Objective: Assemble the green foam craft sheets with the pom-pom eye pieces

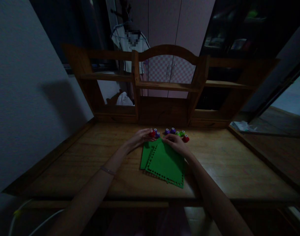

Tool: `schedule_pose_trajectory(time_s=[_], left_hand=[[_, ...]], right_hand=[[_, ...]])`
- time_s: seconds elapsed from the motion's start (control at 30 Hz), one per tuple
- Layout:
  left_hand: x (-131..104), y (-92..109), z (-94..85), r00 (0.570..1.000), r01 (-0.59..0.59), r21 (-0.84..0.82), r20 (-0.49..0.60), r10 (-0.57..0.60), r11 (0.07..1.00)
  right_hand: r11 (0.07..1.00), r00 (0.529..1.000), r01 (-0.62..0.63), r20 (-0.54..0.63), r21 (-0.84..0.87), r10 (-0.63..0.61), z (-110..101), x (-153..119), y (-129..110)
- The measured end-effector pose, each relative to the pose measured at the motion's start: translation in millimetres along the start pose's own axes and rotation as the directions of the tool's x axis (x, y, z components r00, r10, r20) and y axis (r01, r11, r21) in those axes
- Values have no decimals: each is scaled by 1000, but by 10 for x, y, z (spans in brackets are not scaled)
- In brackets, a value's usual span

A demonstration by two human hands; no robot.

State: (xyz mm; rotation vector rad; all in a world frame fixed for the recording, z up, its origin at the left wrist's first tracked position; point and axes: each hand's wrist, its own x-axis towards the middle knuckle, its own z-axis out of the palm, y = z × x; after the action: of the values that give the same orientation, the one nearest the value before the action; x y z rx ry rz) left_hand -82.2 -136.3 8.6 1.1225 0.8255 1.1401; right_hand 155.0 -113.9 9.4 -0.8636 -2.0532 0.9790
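Note:
My left hand is closed around a small red spool-like piece with a white top, just beyond the green sheets. My right hand hovers over or rests on the far edge of the top green sheet; its fingertips are pinched together, and what they hold is too small to tell. Rows of holes run along that sheet's left and near edges. Beneath it, turned at an angle, lies another green sheet. Purple spool-like pieces, green ones and another red one stand just past my hands.
The wooden desk carries a shelf unit along its back edge. A wall rises at the left. Behind the shelf hangs a white shirt. A pale cable loops at the lower left.

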Motion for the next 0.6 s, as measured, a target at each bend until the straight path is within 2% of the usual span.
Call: schedule_pose_trajectory(time_s=[0.13, 0.3, 0.6], left_hand=[[-1, -41, 72, 993, 78, -45, -88, -81, 996], [21, -127, 109, 948, 251, -163, -158, -277, 954], [7, -154, 124, 947, 256, -167, -154, -281, 952]], right_hand=[[999, 999, -33, 22, 3, 33, 34, -3, -29], [998, 998, -58, 33, -13, 58, 44, -10, -76], [999, 998, -36, 42, -1, 36, 21, -12, -105]])
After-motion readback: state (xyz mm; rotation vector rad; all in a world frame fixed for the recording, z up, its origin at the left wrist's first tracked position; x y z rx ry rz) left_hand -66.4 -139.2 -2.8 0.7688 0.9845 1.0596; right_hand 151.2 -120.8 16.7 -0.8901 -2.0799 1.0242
